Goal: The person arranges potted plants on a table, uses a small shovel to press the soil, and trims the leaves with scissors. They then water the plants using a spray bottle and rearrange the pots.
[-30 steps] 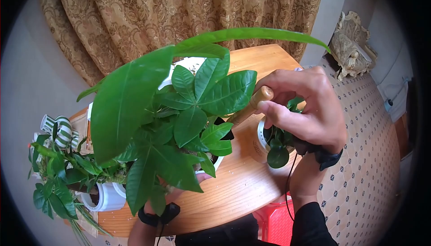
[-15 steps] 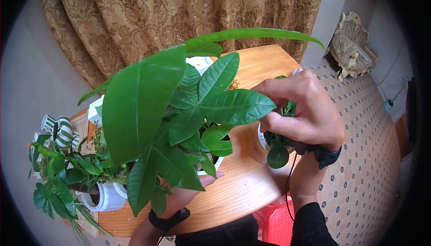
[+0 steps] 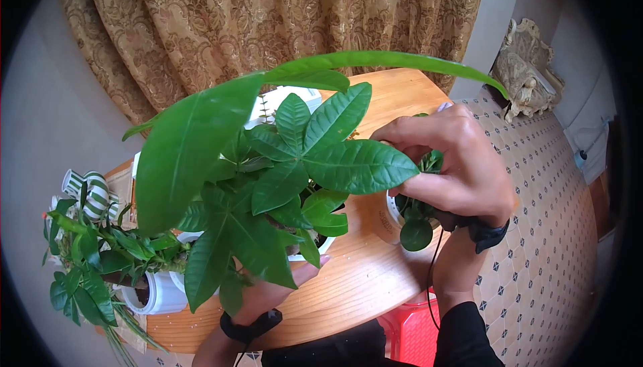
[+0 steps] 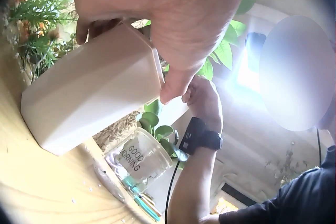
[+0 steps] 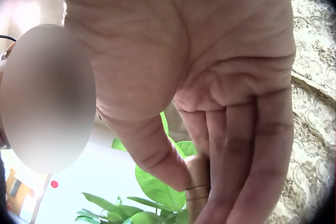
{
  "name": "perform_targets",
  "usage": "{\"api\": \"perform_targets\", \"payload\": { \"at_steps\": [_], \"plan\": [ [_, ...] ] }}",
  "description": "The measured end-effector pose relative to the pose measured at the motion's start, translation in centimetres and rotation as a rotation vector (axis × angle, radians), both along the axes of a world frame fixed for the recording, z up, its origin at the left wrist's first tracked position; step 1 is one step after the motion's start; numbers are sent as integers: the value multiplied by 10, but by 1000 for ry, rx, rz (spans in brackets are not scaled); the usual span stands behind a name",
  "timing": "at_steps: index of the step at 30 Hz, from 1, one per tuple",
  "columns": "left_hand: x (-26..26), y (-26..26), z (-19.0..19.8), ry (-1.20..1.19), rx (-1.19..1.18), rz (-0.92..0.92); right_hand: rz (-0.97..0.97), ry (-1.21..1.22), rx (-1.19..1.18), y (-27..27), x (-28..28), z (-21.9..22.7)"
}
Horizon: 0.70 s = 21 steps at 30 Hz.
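Observation:
A leafy green plant grows in a white pot, and its broad leaves cover much of the head view. My left hand grips that pot at the rim, thumb on one side and fingers bent over another. Beyond the leaves, my right hand pinches a wooden handle between thumb and fingers. A leaf hides this handle in the head view, and the tool's far end is hidden too.
Right of the plant stands a pot with round leaves. On the left are another white pot with a plant and a green-striped vase. A clear "GOOD MORNING" cup sits near the held pot. A red stool stands below the table edge.
The wooden handle, visible between the right fingers earlier, is now behind a leaf. The front leaves have shifted right. My left hand has shifted slightly right beneath the leaves.

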<state>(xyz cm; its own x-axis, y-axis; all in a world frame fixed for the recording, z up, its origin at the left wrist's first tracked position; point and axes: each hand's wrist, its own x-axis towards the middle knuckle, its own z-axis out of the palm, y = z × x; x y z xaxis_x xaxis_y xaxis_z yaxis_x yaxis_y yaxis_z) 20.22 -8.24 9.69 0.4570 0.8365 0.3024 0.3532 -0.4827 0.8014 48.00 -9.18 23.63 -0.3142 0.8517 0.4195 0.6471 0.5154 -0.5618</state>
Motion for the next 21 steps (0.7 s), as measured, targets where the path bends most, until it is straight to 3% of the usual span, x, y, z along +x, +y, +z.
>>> {"api": "perform_targets", "payload": {
  "at_steps": [4, 21],
  "plan": [
    [-3, 0, -7, -8, -108, -13, -22, -5, 2, -3, 1, 3],
    [-6, 1, -5, -14, -111, -51, 36, 3, 50, 3, -3, -3]
  ]
}}
